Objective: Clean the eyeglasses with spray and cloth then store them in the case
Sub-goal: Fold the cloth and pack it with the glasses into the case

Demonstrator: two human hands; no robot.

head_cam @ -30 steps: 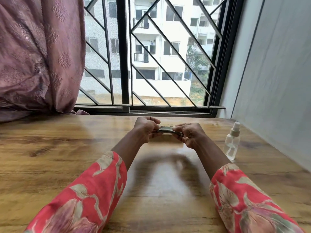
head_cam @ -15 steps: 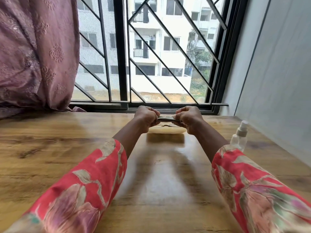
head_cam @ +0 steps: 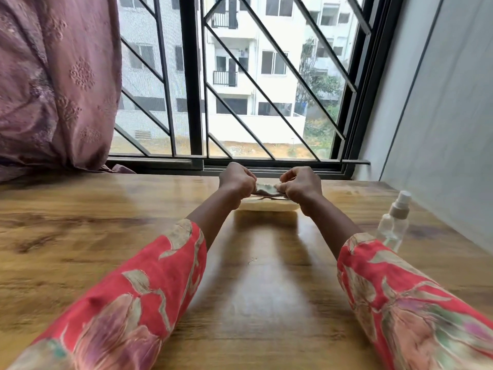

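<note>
My left hand (head_cam: 237, 182) and my right hand (head_cam: 301, 184) are closed fists at the far middle of the wooden table (head_cam: 80, 236). Between them they hold a thin folded item, the eyeglasses with a pale cloth (head_cam: 267, 189); I cannot tell the two apart. Directly under the hands lies a cream-coloured case (head_cam: 269, 207) on the table. A clear spray bottle (head_cam: 394, 222) with a white cap stands upright at the right, apart from both hands.
A barred window (head_cam: 192, 102) runs along the table's far edge. A mauve curtain (head_cam: 53, 84) hangs at the left and rests on the table. A grey wall (head_cam: 440, 129) borders the right side.
Both hands have moved away from me towards the window, carrying the held item over the cream case. The view has tilted and the bottle stays in place.
</note>
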